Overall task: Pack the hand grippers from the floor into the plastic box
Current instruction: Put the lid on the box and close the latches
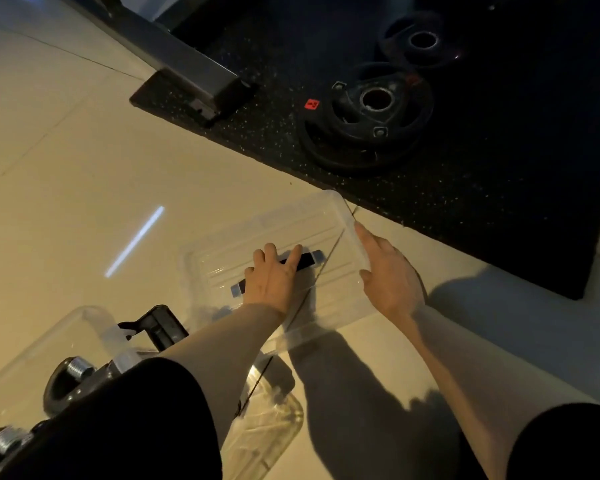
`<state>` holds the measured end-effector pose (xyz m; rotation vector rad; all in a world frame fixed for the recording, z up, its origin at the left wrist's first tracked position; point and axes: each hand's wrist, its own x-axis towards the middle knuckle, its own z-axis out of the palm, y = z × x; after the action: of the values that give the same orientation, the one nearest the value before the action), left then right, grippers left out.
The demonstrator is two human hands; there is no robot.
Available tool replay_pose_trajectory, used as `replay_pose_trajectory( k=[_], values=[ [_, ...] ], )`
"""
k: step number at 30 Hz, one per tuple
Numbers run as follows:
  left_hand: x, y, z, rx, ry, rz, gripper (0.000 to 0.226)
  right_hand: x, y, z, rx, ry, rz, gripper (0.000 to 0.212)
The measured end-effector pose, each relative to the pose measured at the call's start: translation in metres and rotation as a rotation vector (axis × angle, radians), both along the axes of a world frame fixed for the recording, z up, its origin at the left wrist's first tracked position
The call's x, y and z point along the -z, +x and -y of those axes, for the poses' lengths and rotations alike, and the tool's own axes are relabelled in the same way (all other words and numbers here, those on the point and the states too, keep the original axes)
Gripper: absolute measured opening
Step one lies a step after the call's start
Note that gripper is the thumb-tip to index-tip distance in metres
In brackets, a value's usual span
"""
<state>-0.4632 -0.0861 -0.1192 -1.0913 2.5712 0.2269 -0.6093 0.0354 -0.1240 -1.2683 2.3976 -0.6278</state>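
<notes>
A clear plastic lid [291, 223] with a black handle [310, 259] lies tilted on the tiled floor in the middle of the view. My left hand [274, 277] rests over the handle with the fingers draped across it. My right hand [388, 271] grips the lid's right edge. At the lower left stands the clear plastic box [32, 355], partly hidden by my left sleeve. Inside it lie black hand grippers [160, 327], and one [70, 375] shows a metal screw spring.
A black speckled rubber mat [499, 174] covers the floor beyond the lid. On it lie two black weight plates [368, 126] [420, 39]. A grey machine leg [201, 77] stands at the mat's left corner. Pale tiles [66, 202] spread to the left.
</notes>
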Motion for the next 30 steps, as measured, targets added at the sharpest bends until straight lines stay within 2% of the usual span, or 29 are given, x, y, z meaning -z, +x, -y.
replay_pose_trajectory(
  k=[8,12,17,19,21,22,25,30],
  values=[
    [-0.025,-0.002,-0.014,-0.024,0.011,-0.129,0.07,-0.021,-0.018,-0.012,0.177,0.018,-0.02,0.064],
    [-0.041,-0.007,-0.028,0.0,0.044,-0.228,0.054,-0.042,-0.017,-0.021,0.216,0.031,-0.011,0.063],
    [-0.07,-0.017,-0.058,0.003,0.052,-0.407,0.06,-0.075,-0.025,-0.053,0.319,-0.15,-0.063,0.051],
    [-0.096,-0.026,-0.073,-0.071,0.139,-0.498,0.051,-0.098,-0.028,-0.069,0.336,-0.214,-0.112,0.05],
    [-0.118,-0.033,-0.085,-0.058,0.148,-0.587,0.041,-0.124,-0.031,-0.086,0.348,-0.255,-0.155,0.051],
    [-0.129,-0.037,-0.091,-0.023,0.128,-0.611,0.043,-0.137,-0.032,-0.094,0.353,-0.267,-0.175,0.05],
    [-0.162,-0.044,-0.104,0.075,0.074,-0.654,0.069,-0.173,-0.038,-0.115,0.381,-0.296,-0.233,0.044],
    [-0.21,-0.038,-0.111,0.151,-0.073,-0.698,0.076,-0.218,-0.028,-0.134,0.399,-0.368,-0.253,0.04]
  ],
)
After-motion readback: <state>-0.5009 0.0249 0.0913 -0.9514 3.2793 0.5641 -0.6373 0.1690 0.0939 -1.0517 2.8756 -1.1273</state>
